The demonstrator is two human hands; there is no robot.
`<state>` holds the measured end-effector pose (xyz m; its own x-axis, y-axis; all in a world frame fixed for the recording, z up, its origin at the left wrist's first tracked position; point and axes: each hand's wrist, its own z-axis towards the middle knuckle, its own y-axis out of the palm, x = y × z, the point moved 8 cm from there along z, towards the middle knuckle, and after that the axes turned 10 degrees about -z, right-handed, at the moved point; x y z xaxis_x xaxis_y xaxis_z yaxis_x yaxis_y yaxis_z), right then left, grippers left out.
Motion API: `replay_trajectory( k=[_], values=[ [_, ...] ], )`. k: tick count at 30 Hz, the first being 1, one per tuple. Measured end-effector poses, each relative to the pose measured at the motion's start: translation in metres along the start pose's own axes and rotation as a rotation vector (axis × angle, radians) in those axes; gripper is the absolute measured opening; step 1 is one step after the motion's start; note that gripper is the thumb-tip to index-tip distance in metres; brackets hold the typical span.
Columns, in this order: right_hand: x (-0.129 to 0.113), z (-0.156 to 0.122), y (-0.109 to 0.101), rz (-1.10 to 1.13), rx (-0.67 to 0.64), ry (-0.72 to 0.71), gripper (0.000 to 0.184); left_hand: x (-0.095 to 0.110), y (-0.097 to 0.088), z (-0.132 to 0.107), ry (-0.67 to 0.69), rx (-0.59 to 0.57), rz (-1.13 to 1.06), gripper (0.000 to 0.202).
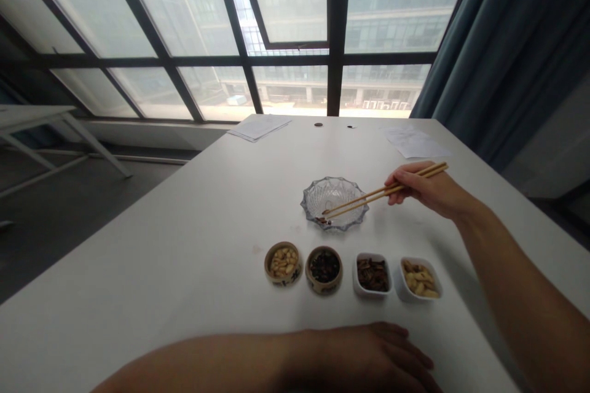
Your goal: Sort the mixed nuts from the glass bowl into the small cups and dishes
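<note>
chopsticks (369,198), one bamboo pair, gripped by the right hand (426,190), its fingers (400,189) curled narrowly around the shafts. tips lie inside a cut-glass dish (308,201), touching or just beside one small dark morsel (321,220); hold on it cannot be told. left hand (378,356) rests open, fingers spread on the white table (138,245), nearest two round ceramic bowls (267,265) and two square white bowls (356,282), all four filled with nuts (283,262). two sets of papers (260,128) lie beyond; writing too small to read.
</note>
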<state>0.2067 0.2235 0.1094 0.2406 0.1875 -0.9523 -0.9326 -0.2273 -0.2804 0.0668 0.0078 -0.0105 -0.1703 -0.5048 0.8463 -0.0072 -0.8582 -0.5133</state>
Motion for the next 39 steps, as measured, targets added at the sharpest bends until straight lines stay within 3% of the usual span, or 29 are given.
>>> replay_trajectory(
  k=[3, 12, 23, 30, 39],
  values=[
    [0.006, 0.007, 0.002, -0.062, 0.087, 0.007, 0.048, -0.001, 0.000, 0.001, -0.004, -0.003, -0.003, 0.042],
    [0.013, 0.007, 0.019, -0.143, -0.047, 0.046, 0.052, 0.001, -0.001, 0.004, -0.020, 0.009, -0.042, 0.041],
    [0.018, 0.011, 0.017, -0.134, 0.028, 0.023, 0.054, 0.000, -0.001, 0.004, -0.020, -0.004, -0.022, 0.042],
    [0.021, 0.012, 0.028, -0.117, -0.011, 0.037, 0.052, 0.001, -0.001, 0.005, 0.009, 0.010, -0.021, 0.042],
    [0.023, 0.012, 0.027, -0.059, 0.008, 0.062, 0.052, 0.005, -0.003, 0.004, 0.027, 0.015, 0.019, 0.042]
  ],
)
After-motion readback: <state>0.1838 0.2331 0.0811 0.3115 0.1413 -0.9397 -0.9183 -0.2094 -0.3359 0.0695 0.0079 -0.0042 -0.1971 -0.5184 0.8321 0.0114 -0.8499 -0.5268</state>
